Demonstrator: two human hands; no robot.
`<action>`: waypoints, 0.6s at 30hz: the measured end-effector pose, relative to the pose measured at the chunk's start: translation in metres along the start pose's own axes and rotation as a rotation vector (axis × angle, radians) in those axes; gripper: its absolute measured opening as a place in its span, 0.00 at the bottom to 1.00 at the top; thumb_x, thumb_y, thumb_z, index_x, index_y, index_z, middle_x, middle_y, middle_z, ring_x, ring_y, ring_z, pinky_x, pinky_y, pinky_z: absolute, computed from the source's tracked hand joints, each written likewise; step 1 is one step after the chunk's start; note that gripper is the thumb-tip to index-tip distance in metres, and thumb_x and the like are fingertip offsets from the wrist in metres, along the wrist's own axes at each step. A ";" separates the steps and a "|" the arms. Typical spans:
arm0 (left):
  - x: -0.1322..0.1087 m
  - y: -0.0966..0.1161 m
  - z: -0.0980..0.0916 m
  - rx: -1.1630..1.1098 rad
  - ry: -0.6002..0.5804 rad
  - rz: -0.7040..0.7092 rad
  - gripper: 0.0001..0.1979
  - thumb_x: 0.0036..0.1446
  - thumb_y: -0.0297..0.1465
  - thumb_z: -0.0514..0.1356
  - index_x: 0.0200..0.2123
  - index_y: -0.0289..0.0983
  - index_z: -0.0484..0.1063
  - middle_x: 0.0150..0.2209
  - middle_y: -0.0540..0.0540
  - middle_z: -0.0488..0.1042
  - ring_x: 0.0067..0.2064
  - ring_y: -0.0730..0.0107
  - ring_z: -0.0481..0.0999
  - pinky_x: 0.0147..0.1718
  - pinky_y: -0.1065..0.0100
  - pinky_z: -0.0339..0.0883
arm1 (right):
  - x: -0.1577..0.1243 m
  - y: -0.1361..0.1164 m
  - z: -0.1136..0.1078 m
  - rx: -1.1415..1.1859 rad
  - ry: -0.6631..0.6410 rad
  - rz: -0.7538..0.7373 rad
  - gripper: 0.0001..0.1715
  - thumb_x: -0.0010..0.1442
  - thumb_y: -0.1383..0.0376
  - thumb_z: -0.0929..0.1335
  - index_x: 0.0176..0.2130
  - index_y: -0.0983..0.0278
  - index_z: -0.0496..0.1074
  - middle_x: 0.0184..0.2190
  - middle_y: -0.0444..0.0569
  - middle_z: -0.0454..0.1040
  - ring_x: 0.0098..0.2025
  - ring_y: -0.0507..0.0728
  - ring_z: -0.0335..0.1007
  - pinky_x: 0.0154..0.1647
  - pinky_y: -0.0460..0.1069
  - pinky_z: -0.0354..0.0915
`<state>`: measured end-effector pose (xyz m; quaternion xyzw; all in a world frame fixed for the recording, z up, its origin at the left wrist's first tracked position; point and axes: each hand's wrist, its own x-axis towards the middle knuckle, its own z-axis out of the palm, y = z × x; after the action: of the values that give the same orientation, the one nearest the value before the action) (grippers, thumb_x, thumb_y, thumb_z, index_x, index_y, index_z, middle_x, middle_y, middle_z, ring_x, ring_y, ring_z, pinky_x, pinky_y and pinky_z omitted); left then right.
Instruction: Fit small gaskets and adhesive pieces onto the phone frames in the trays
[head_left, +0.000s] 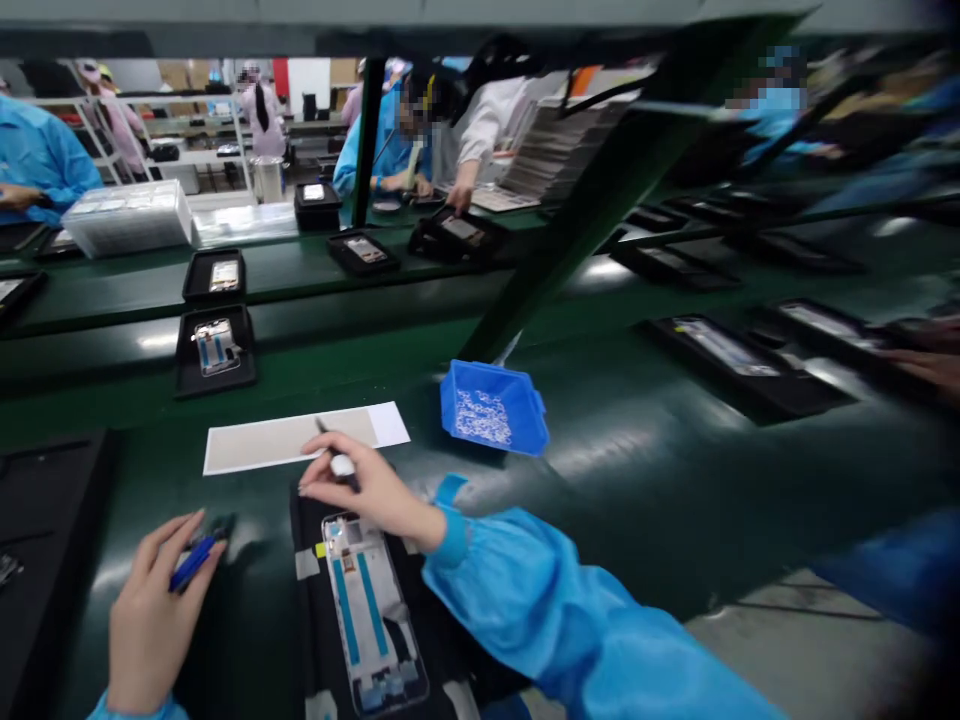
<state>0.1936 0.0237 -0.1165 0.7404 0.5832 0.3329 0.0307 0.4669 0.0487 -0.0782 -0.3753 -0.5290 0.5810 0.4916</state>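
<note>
Green assembly bench (622,480) under us, and we've got a phone frame (367,610) lying in its black tray (311,545), right between our hands! Our left hand (154,610) grips a blue-handled tool (191,565), while our right hand (371,490) pinches a slim white-gripped tool (342,465) just above the frame.

Green bench (615,520) right of the phone frame (367,600) looks passable up to the blue tray (491,408).

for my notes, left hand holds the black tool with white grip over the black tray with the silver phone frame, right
No, the right hand holds the black tool with white grip over the black tray with the silver phone frame, as the head view shows; the left hand holds a blue-handled tool.
</note>
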 end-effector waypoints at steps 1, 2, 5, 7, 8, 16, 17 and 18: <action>0.001 0.010 -0.003 -0.074 -0.011 0.006 0.20 0.62 0.48 0.57 0.46 0.41 0.77 0.44 0.44 0.77 0.41 0.60 0.79 0.38 0.65 0.72 | -0.009 -0.003 -0.006 0.035 0.029 0.036 0.21 0.55 0.64 0.74 0.47 0.61 0.69 0.34 0.43 0.77 0.35 0.52 0.73 0.40 0.47 0.67; 0.003 0.021 -0.004 -0.159 -0.046 0.002 0.17 0.62 0.46 0.58 0.44 0.42 0.78 0.42 0.45 0.78 0.41 0.62 0.79 0.40 0.65 0.72 | -0.017 -0.004 -0.011 0.066 0.064 0.064 0.21 0.55 0.63 0.75 0.47 0.60 0.68 0.34 0.43 0.76 0.36 0.53 0.73 0.41 0.48 0.67; 0.008 0.055 0.002 -0.395 -0.210 -0.055 0.12 0.61 0.41 0.60 0.40 0.42 0.79 0.39 0.46 0.79 0.40 0.64 0.79 0.40 0.67 0.73 | -0.039 0.000 -0.019 0.152 0.122 0.135 0.21 0.55 0.61 0.76 0.47 0.59 0.69 0.33 0.42 0.76 0.37 0.53 0.73 0.44 0.48 0.67; 0.012 0.075 0.012 -0.513 -0.297 -0.095 0.10 0.61 0.40 0.60 0.37 0.42 0.80 0.37 0.46 0.79 0.37 0.65 0.79 0.38 0.67 0.73 | -0.050 0.005 -0.020 0.176 0.143 0.156 0.22 0.55 0.60 0.76 0.47 0.59 0.69 0.33 0.42 0.75 0.37 0.53 0.73 0.44 0.49 0.67; 0.013 0.084 0.017 -0.561 -0.325 -0.113 0.10 0.60 0.39 0.60 0.35 0.41 0.80 0.35 0.46 0.79 0.34 0.66 0.78 0.36 0.68 0.73 | -0.054 0.008 -0.020 0.173 0.155 0.158 0.22 0.55 0.60 0.76 0.47 0.58 0.69 0.33 0.42 0.75 0.37 0.53 0.73 0.44 0.49 0.67; 0.016 0.112 0.036 -0.713 -0.369 -0.171 0.14 0.62 0.41 0.59 0.32 0.39 0.78 0.30 0.48 0.76 0.25 0.73 0.69 0.26 0.69 0.65 | -0.066 0.018 -0.023 0.085 0.186 0.123 0.24 0.56 0.54 0.75 0.48 0.58 0.67 0.33 0.44 0.74 0.36 0.55 0.72 0.41 0.51 0.67; 0.016 0.112 0.036 -0.748 -0.295 -0.169 0.17 0.64 0.42 0.57 0.30 0.38 0.77 0.30 0.47 0.75 0.27 0.71 0.70 0.28 0.68 0.66 | -0.067 0.019 -0.024 0.090 0.184 0.116 0.24 0.57 0.54 0.75 0.48 0.58 0.67 0.33 0.44 0.74 0.36 0.55 0.72 0.41 0.50 0.67; 0.015 0.111 0.035 -0.786 -0.203 -0.169 0.21 0.66 0.43 0.53 0.27 0.38 0.76 0.29 0.46 0.74 0.30 0.69 0.72 0.30 0.67 0.66 | -0.067 0.019 -0.025 0.095 0.179 0.110 0.23 0.57 0.55 0.75 0.48 0.58 0.67 0.33 0.43 0.74 0.36 0.54 0.72 0.41 0.50 0.67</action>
<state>0.3074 0.0137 -0.0886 0.6509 0.4646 0.4517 0.3956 0.5030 -0.0092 -0.1061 -0.4304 -0.4333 0.5957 0.5217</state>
